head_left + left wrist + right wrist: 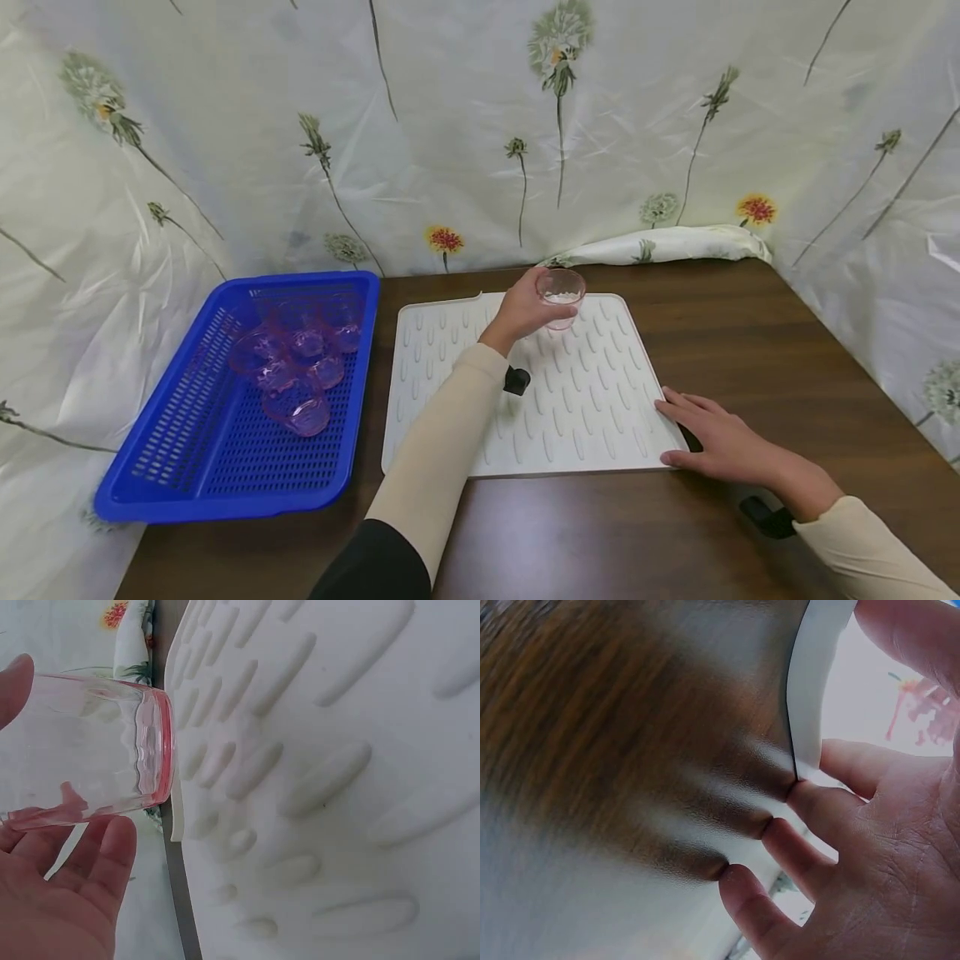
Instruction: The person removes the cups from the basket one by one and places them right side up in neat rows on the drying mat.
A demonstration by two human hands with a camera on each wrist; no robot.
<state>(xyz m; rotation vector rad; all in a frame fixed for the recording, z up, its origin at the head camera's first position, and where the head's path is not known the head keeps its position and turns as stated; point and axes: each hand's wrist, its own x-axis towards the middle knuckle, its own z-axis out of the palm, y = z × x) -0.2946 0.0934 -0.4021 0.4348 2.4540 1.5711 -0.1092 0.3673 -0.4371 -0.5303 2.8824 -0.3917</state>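
My left hand (517, 310) grips a clear, pink-tinted drinking glass (562, 287) with thumb and fingers on opposite sides of it. The glass is close over the far part of a white drying mat (555, 400) that has rows of raised ribs. In the left wrist view its reddish end (161, 746) faces the ribbed surface. My right hand (723, 442) rests at the mat's near right corner, its fingers spread. In the right wrist view several fingertips (739, 881) touch the dark tabletop, beside the mat's pale edge (814, 690).
A blue slotted plastic basket (348, 450) stands on the left, holding several pink-tinted glasses (303, 412) grouped toward its far right part. The brown wooden table (750, 333) runs back to a flowered cloth wall (450, 167). A fold of that cloth (667, 247) lies on the far edge.
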